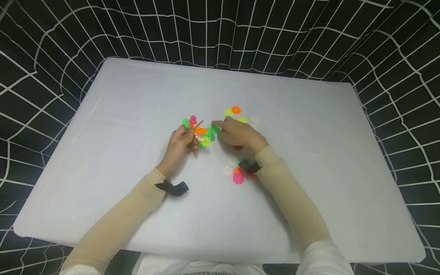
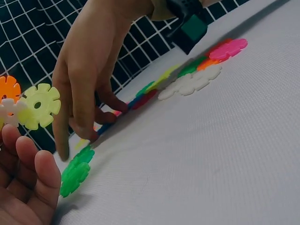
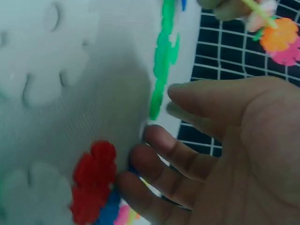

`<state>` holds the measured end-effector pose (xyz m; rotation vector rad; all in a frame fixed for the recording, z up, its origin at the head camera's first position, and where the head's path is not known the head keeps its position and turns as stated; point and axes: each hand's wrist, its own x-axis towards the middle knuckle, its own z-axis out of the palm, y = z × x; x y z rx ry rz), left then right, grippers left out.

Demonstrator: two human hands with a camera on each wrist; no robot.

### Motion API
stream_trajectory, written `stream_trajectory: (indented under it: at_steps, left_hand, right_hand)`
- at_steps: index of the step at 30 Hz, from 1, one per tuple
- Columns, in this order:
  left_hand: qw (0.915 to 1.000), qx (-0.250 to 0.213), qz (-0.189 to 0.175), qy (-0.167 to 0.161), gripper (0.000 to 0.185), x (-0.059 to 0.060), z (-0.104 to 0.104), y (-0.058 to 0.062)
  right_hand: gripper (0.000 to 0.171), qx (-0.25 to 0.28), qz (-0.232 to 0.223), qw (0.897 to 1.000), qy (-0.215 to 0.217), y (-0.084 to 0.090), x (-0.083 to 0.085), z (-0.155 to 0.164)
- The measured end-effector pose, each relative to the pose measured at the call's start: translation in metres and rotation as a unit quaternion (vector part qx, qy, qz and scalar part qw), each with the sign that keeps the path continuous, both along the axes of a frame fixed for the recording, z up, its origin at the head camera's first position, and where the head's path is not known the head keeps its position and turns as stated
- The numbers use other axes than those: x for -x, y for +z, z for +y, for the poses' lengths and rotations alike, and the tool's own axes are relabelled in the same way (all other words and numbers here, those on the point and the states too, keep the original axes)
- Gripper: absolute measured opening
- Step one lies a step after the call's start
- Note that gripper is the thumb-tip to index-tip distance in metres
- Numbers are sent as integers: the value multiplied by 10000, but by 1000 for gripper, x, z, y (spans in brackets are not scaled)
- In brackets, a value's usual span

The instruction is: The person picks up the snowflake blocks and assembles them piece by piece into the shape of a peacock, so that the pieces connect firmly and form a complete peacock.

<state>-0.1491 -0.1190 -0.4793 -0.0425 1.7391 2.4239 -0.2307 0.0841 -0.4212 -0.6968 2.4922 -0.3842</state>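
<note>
My left hand pinches a cluster of joined plastic flower-shaped discs in orange, pink, yellow and other colours. In the left wrist view a pale yellow disc of that cluster stands above the fingertips. My right hand reaches down over loose discs to the right of it, index finger extended near green discs. Its other fingers are lightly bent at the table surface. The right wrist view shows nothing between thumb and fingers, with a red disc and a blue disc beside the fingertips.
Beyond the right hand lie an orange disc, a yellow disc and a white disc. Nearer, white discs and a pink disc lie under the right wrist camera. A dark netted curtain surrounds the white table.
</note>
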Motion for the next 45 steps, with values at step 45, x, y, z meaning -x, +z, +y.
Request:
stream_trajectory:
  at_steps: [45]
  left_hand:
    - [9975, 594, 346, 155, 13, 1, -1, -2]
  right_hand:
    - [25, 2817, -617, 9514, -1082, 5, -27, 7]
